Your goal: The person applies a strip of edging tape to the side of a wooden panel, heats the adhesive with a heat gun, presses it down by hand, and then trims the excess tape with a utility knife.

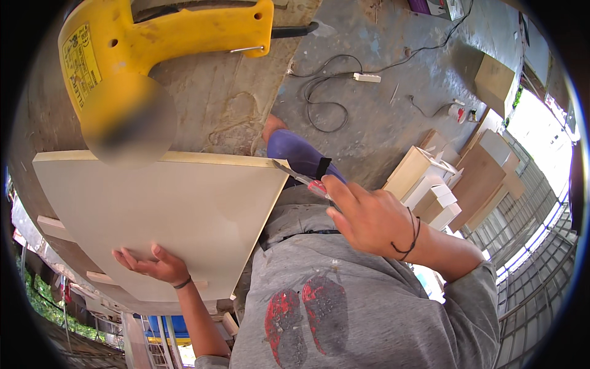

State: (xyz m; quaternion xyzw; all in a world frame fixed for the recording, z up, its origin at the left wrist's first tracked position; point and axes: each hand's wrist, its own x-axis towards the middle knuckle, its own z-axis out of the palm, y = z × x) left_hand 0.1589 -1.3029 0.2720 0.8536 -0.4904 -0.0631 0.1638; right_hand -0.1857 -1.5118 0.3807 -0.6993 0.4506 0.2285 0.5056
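A pale grey board (166,209) with a light yellowish edge strip (215,158) along its far side lies in front of me to the left. My left hand (153,264) rests on its face near the close side, fingers spread and holding nothing. In my right hand (372,212) is a utility knife (316,186) with a red and grey handle, gripped between thumb and fingers. Its blade points left and meets the board's far right corner, at the end of the strip. Whether the blade is cutting there I cannot tell.
A yellow heat gun (203,38) lies on the worn wooden bench (227,92) beyond the board; a blurred patch covers part of it. On the floor are a black cable (346,114) with a white socket strip (367,77). Wooden boxes and panels (424,178) stand to the right.
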